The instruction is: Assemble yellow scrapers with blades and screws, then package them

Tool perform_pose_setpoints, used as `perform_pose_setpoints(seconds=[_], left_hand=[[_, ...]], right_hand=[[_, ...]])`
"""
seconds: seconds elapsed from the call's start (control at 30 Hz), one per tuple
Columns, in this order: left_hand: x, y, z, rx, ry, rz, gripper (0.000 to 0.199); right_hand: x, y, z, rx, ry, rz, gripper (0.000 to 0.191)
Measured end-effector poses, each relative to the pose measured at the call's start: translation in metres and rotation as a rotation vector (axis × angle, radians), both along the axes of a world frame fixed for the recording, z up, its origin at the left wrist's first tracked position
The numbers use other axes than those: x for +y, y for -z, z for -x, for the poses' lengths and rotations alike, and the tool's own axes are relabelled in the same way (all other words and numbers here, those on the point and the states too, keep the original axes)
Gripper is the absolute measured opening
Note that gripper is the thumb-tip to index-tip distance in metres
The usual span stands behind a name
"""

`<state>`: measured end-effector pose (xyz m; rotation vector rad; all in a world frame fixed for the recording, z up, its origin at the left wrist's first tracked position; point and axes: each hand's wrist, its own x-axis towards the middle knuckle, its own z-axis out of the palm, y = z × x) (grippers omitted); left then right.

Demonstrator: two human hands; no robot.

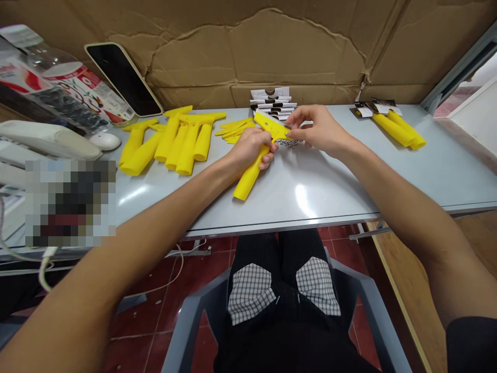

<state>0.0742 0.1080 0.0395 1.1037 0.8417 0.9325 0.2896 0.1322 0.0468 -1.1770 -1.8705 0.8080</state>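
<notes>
My left hand [254, 147] is wrapped round the handle of a yellow scraper-like tool [248, 180], whose wide head points up and to the left. At the right end of that head, my right hand [310, 127] pinches with thumb and forefinger at a small metallic screw or nut. Just below the fingertips lies a pile of small metal parts [289, 143]. Flat yellow pieces [235, 129] are stacked left of the tool's head. Behind it is a stack of black-and-white cards [272, 98].
Several yellow handled tools [186, 145] lie at the left of the table [334, 199]. Two packaged yellow tools [399, 129] are at the right. A phone [124, 80], bottles [77, 88] and a white mouse [104, 141] stand at the left. Cardboard [240, 52] lines the back.
</notes>
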Motion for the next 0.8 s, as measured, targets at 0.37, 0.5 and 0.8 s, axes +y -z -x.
perform_pose_setpoints(seconds=[0.37,0.5,0.8], left_hand=[[-0.0013,-0.0016,-0.0013,-0.025,-0.009,0.038,0.029],[-0.0017,-0.002,-0.0012,-0.014,0.009,0.009,0.028],[-0.001,0.0003,-0.0011,-0.023,0.005,0.042,0.03]], right_hand=[[0.0024,0.0002,-0.0008,0.075,-0.028,0.166,0.036],[0.0013,-0.0003,-0.0001,0.093,-0.042,0.183,0.038],[0.0022,0.0044,0.003,0.06,0.007,0.126,0.041]])
